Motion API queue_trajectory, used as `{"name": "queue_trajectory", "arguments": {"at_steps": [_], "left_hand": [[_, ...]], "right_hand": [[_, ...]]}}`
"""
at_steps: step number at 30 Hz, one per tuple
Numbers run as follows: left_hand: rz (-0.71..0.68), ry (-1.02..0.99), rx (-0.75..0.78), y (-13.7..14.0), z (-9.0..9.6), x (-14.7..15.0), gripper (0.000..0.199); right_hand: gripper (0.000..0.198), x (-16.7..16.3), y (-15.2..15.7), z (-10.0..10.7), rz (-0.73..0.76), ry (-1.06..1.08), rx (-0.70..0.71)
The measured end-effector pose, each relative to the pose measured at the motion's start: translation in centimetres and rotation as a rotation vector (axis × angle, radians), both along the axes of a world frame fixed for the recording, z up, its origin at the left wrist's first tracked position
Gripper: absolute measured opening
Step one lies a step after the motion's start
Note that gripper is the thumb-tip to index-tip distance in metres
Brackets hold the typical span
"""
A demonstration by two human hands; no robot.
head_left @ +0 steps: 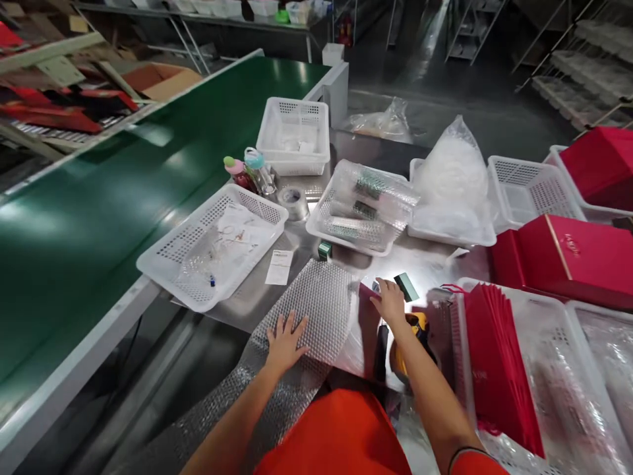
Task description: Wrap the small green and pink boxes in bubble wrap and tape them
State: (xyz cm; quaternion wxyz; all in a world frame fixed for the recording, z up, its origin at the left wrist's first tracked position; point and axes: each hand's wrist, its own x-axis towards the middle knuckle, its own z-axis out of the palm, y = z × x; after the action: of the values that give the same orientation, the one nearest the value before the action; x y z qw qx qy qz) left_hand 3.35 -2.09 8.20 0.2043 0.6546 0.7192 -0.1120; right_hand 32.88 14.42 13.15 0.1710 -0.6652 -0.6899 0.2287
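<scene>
Head view: left hand [285,341] flat on bubble wrap [316,303]; right hand [390,300] fingers spread beside green box [406,286].

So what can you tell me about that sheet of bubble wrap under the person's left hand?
The bubble wrap is a long clear sheet of plastic, covered in small round air pockets that shine silvery. It lies flat across the steel table, and its near end hangs over the edge toward the person. The left hand presses flat on it with fingers spread. Its right edge runs close beside the right hand.
</scene>
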Motion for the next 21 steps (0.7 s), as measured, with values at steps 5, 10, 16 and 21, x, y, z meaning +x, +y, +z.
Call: {"name": "queue_trajectory", "arguments": {"at_steps": [5,10,16,21], "left_hand": [[0.016,-0.002,-0.04,0.8,0.0,0.4,0.081],[0.031,0.016,-0.009,1.1,-0.6,1.1,0.091],[0.078,0.034,0.103,1.2,-0.7,0.9,0.097],[0.111,-0.076,0.133,0.5,-0.8,-0.3,0.098]], "right_hand": [[0.051,4.0,2.4,-0.2,-0.23,0.085,0.028],[0.055,1.6,1.4,0.6,-0.25,0.646,0.016],[0.043,-10.9,-2.9,-2.2,0.149,0.376,-0.307],[0.034,-13.6,-4.9,-3.9,0.204,0.162,-0.243]]}}
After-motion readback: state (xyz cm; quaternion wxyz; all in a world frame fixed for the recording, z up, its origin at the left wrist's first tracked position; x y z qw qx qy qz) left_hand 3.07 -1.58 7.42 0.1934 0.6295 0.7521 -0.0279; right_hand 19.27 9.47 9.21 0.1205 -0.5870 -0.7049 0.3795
